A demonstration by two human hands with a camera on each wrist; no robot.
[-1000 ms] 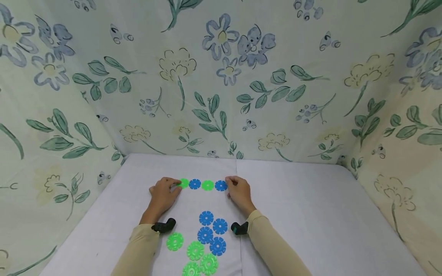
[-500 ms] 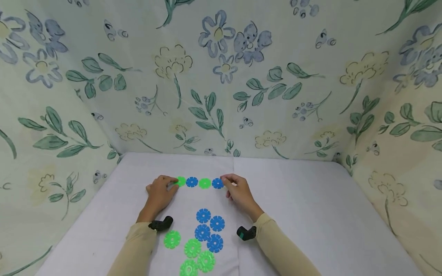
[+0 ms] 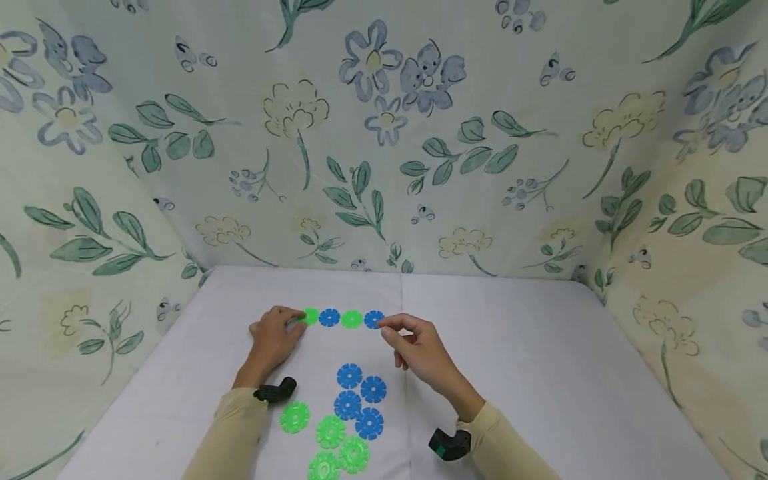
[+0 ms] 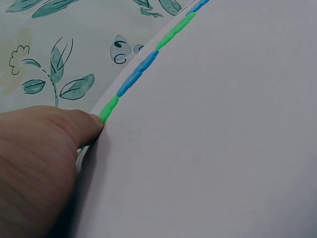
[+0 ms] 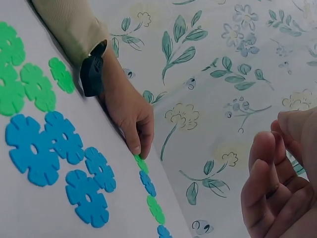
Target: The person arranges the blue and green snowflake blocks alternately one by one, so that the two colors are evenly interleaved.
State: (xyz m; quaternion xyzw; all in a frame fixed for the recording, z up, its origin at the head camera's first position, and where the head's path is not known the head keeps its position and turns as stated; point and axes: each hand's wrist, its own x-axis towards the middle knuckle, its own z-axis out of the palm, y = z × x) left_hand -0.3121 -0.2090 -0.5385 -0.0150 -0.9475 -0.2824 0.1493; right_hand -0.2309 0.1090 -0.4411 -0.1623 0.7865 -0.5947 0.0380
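A row of slotted plastic snowflake discs lies on the white cloth, alternating green and blue. My left hand (image 3: 275, 339) pinches the green disc (image 3: 311, 316) at the row's left end between thumb and index finger; the left wrist view shows the thumb against that disc's edge (image 4: 109, 107). Beside it come a blue disc (image 3: 329, 317), a second green disc (image 3: 352, 319) and, at the right end, another blue disc (image 3: 373, 319). The fingertips of my right hand (image 3: 427, 352) are just right of that end disc. Loosely bent and holding nothing, its fingers also show in the right wrist view.
Nearer me, several loose blue discs (image 3: 348, 405) lie in a cluster, with several green discs (image 3: 331, 432) in front and to the left. White cloth (image 3: 516, 360) covers the table. Floral fabric (image 3: 372, 167) rises behind and at both sides.
My right hand has let go of the blue disc at the row's right end and drawn back toward me and right. My left hand keeps its pinch on the green disc.
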